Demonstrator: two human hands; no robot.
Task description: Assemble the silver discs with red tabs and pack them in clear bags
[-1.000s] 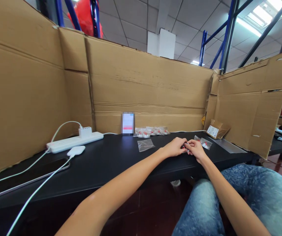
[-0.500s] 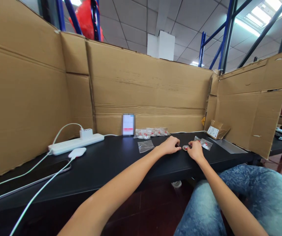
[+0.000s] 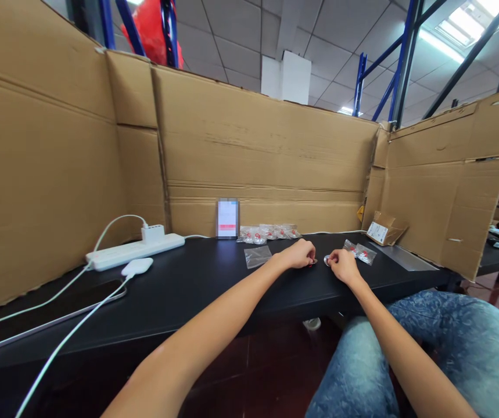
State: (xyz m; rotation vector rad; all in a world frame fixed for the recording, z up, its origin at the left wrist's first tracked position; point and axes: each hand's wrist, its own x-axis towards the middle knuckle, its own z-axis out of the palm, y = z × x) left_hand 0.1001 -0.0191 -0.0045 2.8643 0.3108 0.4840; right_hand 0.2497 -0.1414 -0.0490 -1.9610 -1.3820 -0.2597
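My left hand (image 3: 301, 254) is just above the black table, fingers pinched on a small thin disc (image 3: 313, 263) with a bit of red on it. To its right, my right hand (image 3: 343, 265) has its fingers closed at the edge of a small round silvery disc (image 3: 326, 260), partly hidden by the fingertips. The two hands are a short gap apart. Beyond the right hand lie small clear bags (image 3: 364, 253) with red-marked pieces inside. A flat clear plastic bag (image 3: 258, 256) rests beside my left forearm.
Several clear bags (image 3: 270, 233) of red-marked pieces line the back, next to an upright phone-like screen (image 3: 228, 219). A small opened carton (image 3: 385, 230) stands back right. A white power strip (image 3: 136, 253), charger cables and a dark tablet-like device (image 3: 57, 313) occupy the left. Cardboard walls (image 3: 266, 145) enclose the table.
My left hand has drawn slightly left and now pinches a thin disc. My right hand stays nearly in place at the other disc, whose red centre no longer shows.
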